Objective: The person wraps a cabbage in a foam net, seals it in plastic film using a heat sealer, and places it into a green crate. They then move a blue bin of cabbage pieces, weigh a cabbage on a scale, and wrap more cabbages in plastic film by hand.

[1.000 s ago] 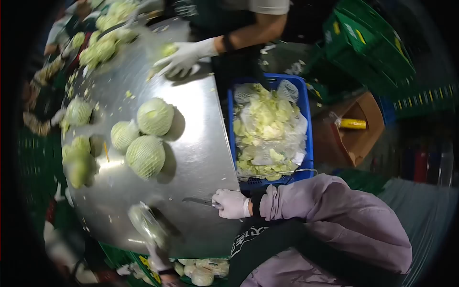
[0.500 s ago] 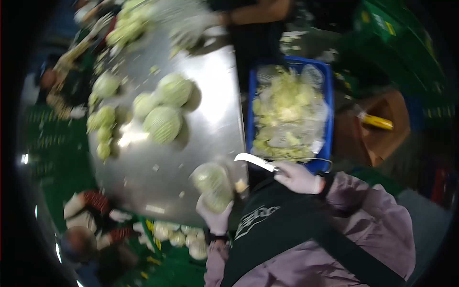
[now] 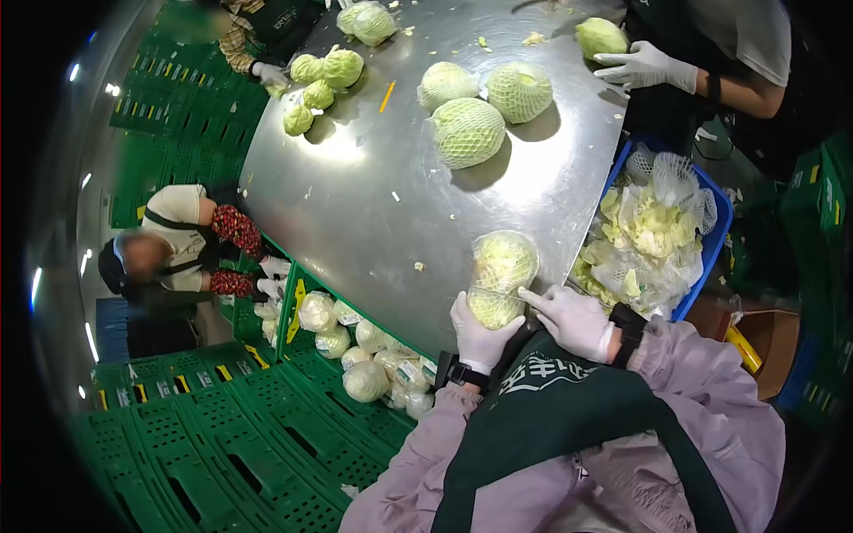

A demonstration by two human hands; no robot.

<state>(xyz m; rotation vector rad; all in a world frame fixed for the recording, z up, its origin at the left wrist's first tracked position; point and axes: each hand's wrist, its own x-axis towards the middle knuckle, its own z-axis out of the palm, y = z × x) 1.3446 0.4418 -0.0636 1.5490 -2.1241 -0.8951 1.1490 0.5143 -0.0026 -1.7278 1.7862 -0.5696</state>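
My left hand (image 3: 484,336), in a white glove, cups the near end of a wrapped cabbage (image 3: 505,259) at the table's front edge. Clear wrapping and netting cover the cabbage. Against its right side is my gloved right hand (image 3: 573,322), index finger extended and the other fingers curled round the knife. The handle is hidden in the hand; the thin blade (image 3: 494,291) shows almost edge-on across the cabbage. Farther back on the metal table (image 3: 382,213) rest several netted cabbages (image 3: 468,133).
A blue bin (image 3: 716,233) of leaves and netting stands right of the table. Co-workers' gloved hands are at a cabbage (image 3: 601,39) at the back right and along the left side. Green crates (image 3: 222,444) and wrapped cabbages (image 3: 365,380) lie front left. A cardboard box (image 3: 782,351) is at right.
My right hand has brought the knife left from beside the bin to the wrapped cabbage. My left hand still holds the cabbage. The camera view has turned and shifted.
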